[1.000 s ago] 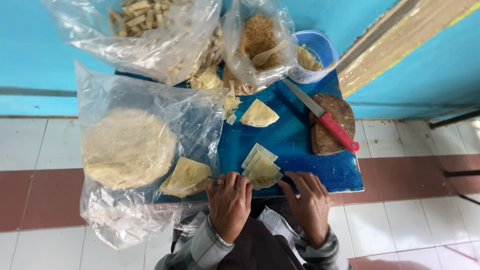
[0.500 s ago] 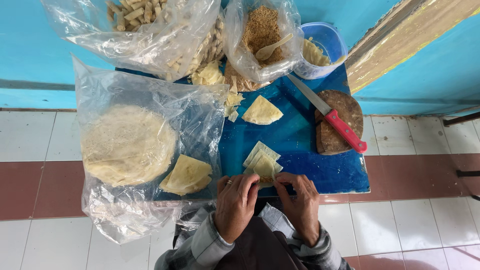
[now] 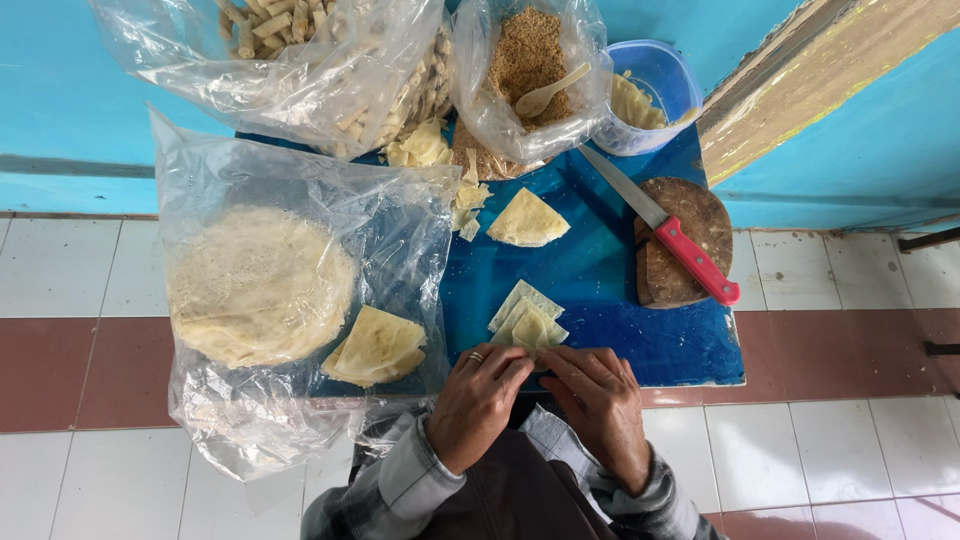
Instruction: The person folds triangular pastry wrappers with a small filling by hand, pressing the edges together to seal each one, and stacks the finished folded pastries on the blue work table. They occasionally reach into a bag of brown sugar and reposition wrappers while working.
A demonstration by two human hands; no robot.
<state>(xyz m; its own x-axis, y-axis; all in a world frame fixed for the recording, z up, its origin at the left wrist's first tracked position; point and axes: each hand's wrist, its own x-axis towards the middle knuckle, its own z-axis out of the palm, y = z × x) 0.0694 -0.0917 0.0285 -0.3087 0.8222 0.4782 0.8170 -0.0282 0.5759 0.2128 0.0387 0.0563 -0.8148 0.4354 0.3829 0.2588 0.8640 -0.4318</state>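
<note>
Both hands (image 3: 535,400) stay over the wrapper (image 3: 528,325), hiding its near edge.

Turquoise wall (image 3: 80,110) behind; floor (image 3: 840,460) of white tiles w/ a red-brown tile band; small blue table (image 3: 600,270) against the wall, daylight.

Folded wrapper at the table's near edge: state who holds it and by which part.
Both hands, left hand and right hand, pinch the pale folded wrapper at its near edge, fingertips on the fold. Its far part lies on the blue table.
</note>
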